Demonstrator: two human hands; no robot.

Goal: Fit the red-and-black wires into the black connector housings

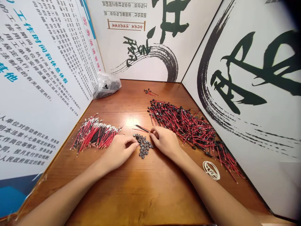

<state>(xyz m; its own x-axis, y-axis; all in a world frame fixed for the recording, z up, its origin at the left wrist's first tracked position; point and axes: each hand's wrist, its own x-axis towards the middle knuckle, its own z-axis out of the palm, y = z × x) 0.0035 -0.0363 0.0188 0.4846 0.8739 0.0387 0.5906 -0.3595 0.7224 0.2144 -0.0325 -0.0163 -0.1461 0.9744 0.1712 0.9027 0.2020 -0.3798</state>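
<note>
A small heap of black connector housings [144, 146] lies on the table between my hands. At the heap's left side, my left hand [119, 150] has its thumb and forefinger closed together; what is between them, if anything, is too small to tell. My right hand [166, 141] is closed at the heap's upper right, its fingertips at the ends of a few thin black and red wires [142, 128] that point up and left. Left of my left hand is a pile of red and black wires with white tips [96, 133].
A large pile of red and black wires with black connectors [181, 122] spreads along the right wall. A few similar pieces [150, 92] lie farther back. A clear plastic bag [107, 86] sits at the back left. White coiled bands [211, 170] lie near my right forearm. Printed panels enclose the table.
</note>
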